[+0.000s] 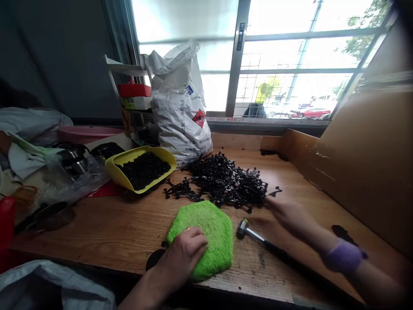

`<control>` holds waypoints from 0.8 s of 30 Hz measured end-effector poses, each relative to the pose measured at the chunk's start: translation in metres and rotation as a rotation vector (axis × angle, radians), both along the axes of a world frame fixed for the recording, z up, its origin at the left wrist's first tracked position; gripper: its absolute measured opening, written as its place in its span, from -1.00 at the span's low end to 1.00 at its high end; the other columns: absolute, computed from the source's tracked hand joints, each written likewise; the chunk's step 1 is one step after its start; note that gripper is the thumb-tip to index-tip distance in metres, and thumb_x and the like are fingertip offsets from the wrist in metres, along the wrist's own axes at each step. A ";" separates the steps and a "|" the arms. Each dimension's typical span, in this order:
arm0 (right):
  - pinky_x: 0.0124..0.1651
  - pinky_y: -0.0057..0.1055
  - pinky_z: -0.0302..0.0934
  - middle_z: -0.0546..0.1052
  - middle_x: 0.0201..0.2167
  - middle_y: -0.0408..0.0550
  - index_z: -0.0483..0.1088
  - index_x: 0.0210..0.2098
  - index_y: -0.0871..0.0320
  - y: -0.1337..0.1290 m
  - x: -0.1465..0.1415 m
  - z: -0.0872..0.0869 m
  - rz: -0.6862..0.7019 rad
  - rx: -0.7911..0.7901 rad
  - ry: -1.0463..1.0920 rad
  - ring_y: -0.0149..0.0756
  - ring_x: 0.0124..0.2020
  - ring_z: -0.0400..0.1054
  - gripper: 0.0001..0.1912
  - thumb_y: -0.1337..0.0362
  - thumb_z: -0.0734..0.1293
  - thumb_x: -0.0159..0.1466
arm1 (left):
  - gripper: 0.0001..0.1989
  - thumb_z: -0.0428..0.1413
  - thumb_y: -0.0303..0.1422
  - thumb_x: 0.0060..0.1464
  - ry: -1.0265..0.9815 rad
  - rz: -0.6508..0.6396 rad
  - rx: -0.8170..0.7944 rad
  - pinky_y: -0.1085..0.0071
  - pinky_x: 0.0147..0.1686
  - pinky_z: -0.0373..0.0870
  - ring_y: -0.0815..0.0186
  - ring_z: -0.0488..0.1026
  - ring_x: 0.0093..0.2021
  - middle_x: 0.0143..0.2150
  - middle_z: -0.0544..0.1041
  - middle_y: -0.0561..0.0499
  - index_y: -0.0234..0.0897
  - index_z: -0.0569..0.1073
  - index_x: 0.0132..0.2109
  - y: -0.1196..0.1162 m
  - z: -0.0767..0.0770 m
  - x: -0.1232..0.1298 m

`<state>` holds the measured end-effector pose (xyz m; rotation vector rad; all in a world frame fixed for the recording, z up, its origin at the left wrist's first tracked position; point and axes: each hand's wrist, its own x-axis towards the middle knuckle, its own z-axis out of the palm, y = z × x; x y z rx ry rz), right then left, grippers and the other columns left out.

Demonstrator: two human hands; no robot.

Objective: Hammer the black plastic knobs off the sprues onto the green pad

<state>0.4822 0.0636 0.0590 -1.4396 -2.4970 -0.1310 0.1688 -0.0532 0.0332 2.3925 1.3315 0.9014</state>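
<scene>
My left hand [187,249] rests on a fuzzy green six-sided pad [215,241], its fingers curled together; whatever they may hold is hidden. At the right edge of a heap of small black plastic pieces [222,178] is my right hand [285,213], smeared by motion. Its fingertips meet the black pieces, but I cannot tell whether they grip any. A purple band [343,256] circles the right wrist. Between the pad and my right arm lies a hammer [256,236] with a yellowish face and a dark handle.
A yellow scoop-shaped tray [142,189] of black pieces stands left of the heap. Behind rises a white printed sack [177,107] beside a small shelf [124,66]. Cardboard [364,163] walls the right side. Plastic bags and a dark pan [53,215] crowd the left.
</scene>
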 end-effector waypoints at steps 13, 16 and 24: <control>-0.47 -0.38 -0.03 0.42 -0.52 -0.10 0.22 -0.32 0.13 -0.057 -0.126 -0.021 0.387 -0.032 -0.060 -0.27 -0.53 0.27 -0.84 0.18 0.12 0.26 | -0.73 0.00 -0.35 0.10 -0.188 0.134 -0.053 0.34 -0.19 0.32 0.25 0.39 -0.24 -0.28 0.51 -0.05 -0.13 0.46 -0.06 0.003 -0.019 -0.026; -0.44 -0.41 0.04 0.41 -0.45 -0.11 0.17 -0.24 0.13 -0.052 -0.096 -0.019 0.317 -0.072 0.013 -0.29 -0.47 0.28 -0.78 0.15 0.02 0.34 | -0.63 0.00 -0.25 0.09 -0.215 0.189 -0.148 0.37 -0.22 0.34 0.24 0.40 -0.23 -0.14 0.48 -0.07 -0.14 0.35 0.06 0.024 -0.009 -0.042; -0.39 -0.31 0.09 0.35 -0.38 -0.03 0.24 -0.35 0.10 -0.069 -0.009 -0.052 -0.155 -0.068 0.018 -0.18 -0.37 0.25 -0.75 0.10 0.09 0.29 | -0.43 0.07 0.06 -0.16 0.340 0.646 0.018 0.19 -0.17 0.23 -0.08 0.34 -0.14 -0.25 0.45 -0.35 -0.44 0.47 -0.29 0.139 0.000 -0.050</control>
